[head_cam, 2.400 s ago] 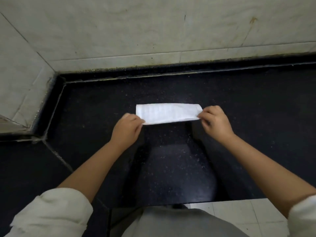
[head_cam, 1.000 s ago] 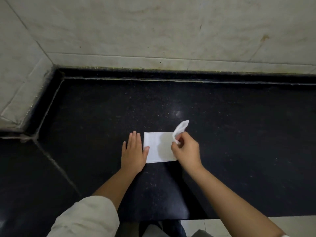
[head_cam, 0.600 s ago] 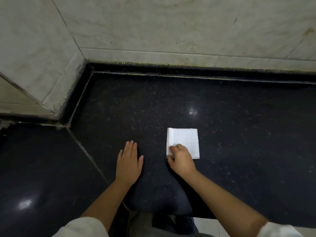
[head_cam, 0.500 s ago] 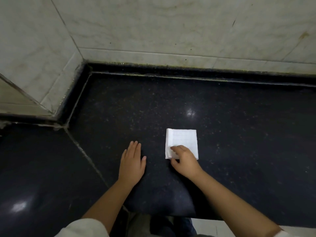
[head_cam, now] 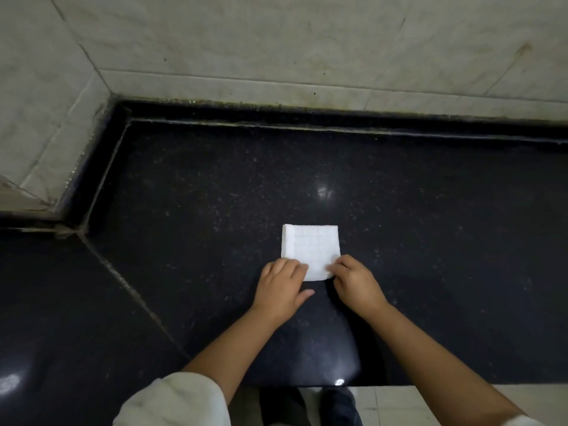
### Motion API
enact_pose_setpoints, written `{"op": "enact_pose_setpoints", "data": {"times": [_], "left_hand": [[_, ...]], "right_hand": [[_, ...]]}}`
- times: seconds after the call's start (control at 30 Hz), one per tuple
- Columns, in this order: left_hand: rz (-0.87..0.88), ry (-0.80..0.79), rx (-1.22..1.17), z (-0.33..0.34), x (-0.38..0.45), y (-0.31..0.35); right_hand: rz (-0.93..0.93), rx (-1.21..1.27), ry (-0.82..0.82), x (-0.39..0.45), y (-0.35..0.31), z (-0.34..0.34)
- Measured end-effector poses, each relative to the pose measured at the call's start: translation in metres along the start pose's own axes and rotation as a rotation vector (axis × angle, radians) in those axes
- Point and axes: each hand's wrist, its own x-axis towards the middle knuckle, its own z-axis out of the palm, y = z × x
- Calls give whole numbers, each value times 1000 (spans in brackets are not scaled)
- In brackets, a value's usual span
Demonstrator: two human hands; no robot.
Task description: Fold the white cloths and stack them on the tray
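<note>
Starting at the left side, a pale marble wall (head_cam: 46, 87) meets the back wall (head_cam: 307, 41) at a corner, and under them runs a black granite counter (head_cam: 215, 195) with small light specks and a raised dark border along the walls. A seam crosses the counter diagonally at the lower left. At the bottom left a rolled white sleeve (head_cam: 175, 401) covers the upper part of the left forearm.

The left hand (head_cam: 281, 289) lies palm down on the counter, its fingers bent and their tips resting on the near left corner of the folded white cloth (head_cam: 310, 245); the thumb points to the right on the stone. I cannot tell if these fingers pinch the edge or only press on it.

The cloth is a small square with several layers visible at its left edge, and it lies flat on the counter, about in the middle of the view, well apart from the walls.

The right hand (head_cam: 356, 281) has its fingers curled over the near right corner of the cloth, and this corner looks a little lifted, so the hand seems to grasp it.

At the bottom, between the forearms, dark shoes (head_cam: 310, 407) stand on a light tiled floor (head_cam: 415, 404).
</note>
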Motion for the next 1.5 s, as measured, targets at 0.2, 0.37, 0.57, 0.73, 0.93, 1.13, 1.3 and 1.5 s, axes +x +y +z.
{"op": "enact_pose_setpoints", "data": {"times": [0.2, 0.37, 0.57, 0.73, 0.93, 1.13, 1.3, 1.5], "left_hand": [[45, 86, 90, 0, 17, 6], [319, 169, 74, -14, 50, 65], [566, 163, 33, -19, 103, 224], [717, 88, 40, -17, 135, 382], [853, 31, -1, -35, 179, 544], [862, -17, -128, -66, 246, 677], [863, 72, -325, -82, 319, 765], [801, 111, -467, -104, 422, 866]], "right_hand": [[32, 82, 19, -14, 2, -33], [56, 219, 127, -67, 57, -78], [234, 204, 336, -173, 168, -148], [342, 60, 419, -272, 262, -216], [471, -73, 396, -376, 350, -314], [526, 15, 501, -431, 437, -412], [499, 45, 550, -446, 518, -495], [475, 98, 552, -439, 622, -600]]}}
